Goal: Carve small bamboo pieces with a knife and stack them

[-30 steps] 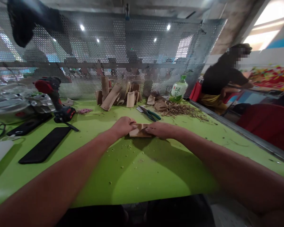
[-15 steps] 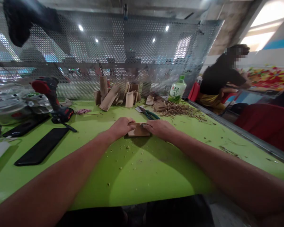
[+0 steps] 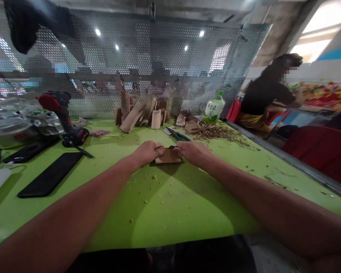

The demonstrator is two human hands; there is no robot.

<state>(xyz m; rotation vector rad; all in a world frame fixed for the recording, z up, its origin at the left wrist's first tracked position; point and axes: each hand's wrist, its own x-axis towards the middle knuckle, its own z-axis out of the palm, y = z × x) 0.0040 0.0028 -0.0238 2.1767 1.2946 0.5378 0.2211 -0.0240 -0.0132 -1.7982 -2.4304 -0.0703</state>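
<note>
Currently I'm watching remotely as the left hand is gripping one wooden piece over the green table, while the right hand is pinching a small dark thing at its top edge, mostly hidden by fingers. Beyond, one pair of pliers is lying partly covered by that hand. Farther back, wood offcuts are overlapping too much for me to count; one bottle is showing "绿茶".
</note>
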